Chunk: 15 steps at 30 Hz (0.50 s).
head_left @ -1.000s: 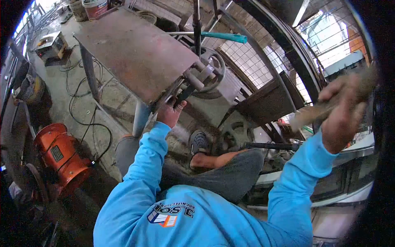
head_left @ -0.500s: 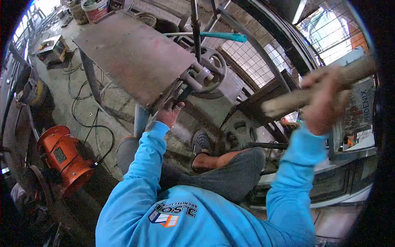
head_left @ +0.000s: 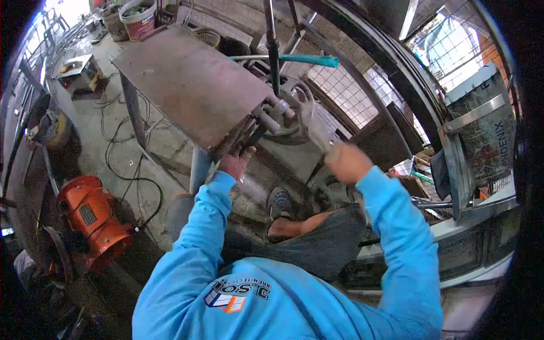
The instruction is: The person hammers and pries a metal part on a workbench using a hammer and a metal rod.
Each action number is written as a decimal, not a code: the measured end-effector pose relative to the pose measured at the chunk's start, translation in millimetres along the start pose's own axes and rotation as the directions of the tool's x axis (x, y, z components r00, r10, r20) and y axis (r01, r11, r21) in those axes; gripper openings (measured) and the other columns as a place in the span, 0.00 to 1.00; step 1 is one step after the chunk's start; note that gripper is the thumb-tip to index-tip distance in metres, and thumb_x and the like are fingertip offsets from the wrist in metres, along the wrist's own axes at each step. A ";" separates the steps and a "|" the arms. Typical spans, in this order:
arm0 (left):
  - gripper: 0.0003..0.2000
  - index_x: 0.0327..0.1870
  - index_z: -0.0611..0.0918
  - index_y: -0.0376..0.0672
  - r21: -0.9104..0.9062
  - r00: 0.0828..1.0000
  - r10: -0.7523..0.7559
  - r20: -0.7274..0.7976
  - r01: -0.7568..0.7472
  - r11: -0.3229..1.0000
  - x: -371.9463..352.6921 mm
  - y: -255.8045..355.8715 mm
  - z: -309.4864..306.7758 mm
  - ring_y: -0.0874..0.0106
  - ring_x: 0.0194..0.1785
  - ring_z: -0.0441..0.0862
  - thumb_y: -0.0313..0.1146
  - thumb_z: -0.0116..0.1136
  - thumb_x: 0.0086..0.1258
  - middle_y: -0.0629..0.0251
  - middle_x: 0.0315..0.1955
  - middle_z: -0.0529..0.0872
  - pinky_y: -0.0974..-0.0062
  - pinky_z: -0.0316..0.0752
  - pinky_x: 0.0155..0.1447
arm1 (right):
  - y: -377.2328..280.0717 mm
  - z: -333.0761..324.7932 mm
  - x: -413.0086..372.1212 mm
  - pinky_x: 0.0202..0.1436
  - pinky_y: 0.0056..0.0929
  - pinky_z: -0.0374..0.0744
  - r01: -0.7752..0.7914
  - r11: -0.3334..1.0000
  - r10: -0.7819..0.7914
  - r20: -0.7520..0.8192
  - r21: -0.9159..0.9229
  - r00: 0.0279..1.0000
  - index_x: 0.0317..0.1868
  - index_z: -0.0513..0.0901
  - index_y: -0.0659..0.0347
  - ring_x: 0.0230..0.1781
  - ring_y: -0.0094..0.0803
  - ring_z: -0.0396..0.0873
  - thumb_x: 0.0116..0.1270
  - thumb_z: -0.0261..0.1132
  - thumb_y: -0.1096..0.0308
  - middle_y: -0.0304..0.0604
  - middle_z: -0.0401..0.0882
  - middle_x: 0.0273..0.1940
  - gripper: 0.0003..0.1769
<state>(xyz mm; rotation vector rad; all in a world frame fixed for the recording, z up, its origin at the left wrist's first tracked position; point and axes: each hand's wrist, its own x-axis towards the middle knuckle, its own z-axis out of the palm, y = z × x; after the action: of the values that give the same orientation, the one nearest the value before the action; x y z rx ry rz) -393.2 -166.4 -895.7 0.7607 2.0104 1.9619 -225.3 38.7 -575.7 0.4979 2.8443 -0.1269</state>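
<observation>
My right hand (head_left: pixel 347 163) is closed around a thick wooden stick (head_left: pixel 318 135), blurred by motion. Its far end reaches the round metal wheel frame and clamp-like metal parts (head_left: pixel 275 118) at the table's near right corner. Just under that corner, my left hand (head_left: pixel 234 162) is closed on what looks like a metal bar (head_left: pixel 245 134), which runs up along the table's end toward the clamp parts. The fingers partly hide it. The rusty metal tabletop (head_left: pixel 187 85) lies directly beyond my left hand.
An orange blower (head_left: pixel 93 218) stands on the floor at left, near black cables (head_left: pixel 158 195). Behind are a metal box (head_left: pixel 79 73) and a bucket (head_left: pixel 137 21). A teal pipe (head_left: pixel 309 59) crosses behind an upright rod (head_left: pixel 272 51). A framed PHOENIX panel (head_left: pixel 490 141) stands at right.
My right hand has swung the wooden stick from the far right down and leftward to the clamp parts. My left hand stays almost in place at the table's corner.
</observation>
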 end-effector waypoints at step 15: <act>0.32 0.56 0.76 0.44 0.346 0.998 -0.057 0.005 0.051 0.937 4.8 69.3 -12.8 0.49 0.52 0.75 0.63 0.51 0.61 0.49 0.53 0.76 0.57 0.68 0.57 | -25.1 -135.9 -75.9 0.25 0.25 0.74 0.463 0.707 0.119 -0.735 0.535 0.667 0.45 0.71 0.61 0.22 0.23 0.72 0.69 0.54 0.54 0.38 0.73 0.25 0.17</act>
<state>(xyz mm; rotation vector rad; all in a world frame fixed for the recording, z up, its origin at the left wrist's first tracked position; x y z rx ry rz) -389.7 -177.2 -826.0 0.7782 2.3741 1.5841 -196.1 8.0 -423.9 0.4340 3.5613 -1.4059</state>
